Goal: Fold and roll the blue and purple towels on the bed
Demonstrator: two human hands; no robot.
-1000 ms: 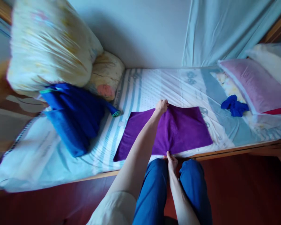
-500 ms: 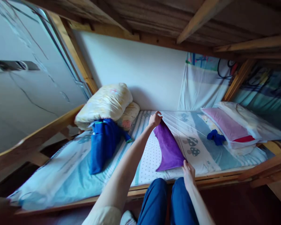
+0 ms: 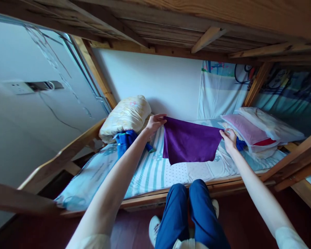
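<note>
A purple cloth (image 3: 191, 141) hangs stretched between my two hands, above the bed's patterned mattress (image 3: 145, 181). My left hand (image 3: 156, 123) pinches its upper left corner. At the upper right corner, my right hand (image 3: 228, 137) grips the cloth between thumb and fingers. The cloth looks folded over, with a second layer's edge showing at the lower left. Behind my left forearm lies a blue garment (image 3: 123, 143), partly hidden. A smaller dark blue item (image 3: 240, 144) sits just beyond my right hand.
A rolled cream quilt (image 3: 126, 116) rests at the bed's left end. Pink and clear-wrapped bedding (image 3: 248, 129) is stacked at the right. Low overhead run the upper bunk's wooden slats (image 3: 171, 31). A wooden side rail (image 3: 64, 152) borders the left end.
The purple cloth has risen off the mattress and is now spread wide in front of me. My right hand has moved up and right; the left has shifted slightly left and up.
</note>
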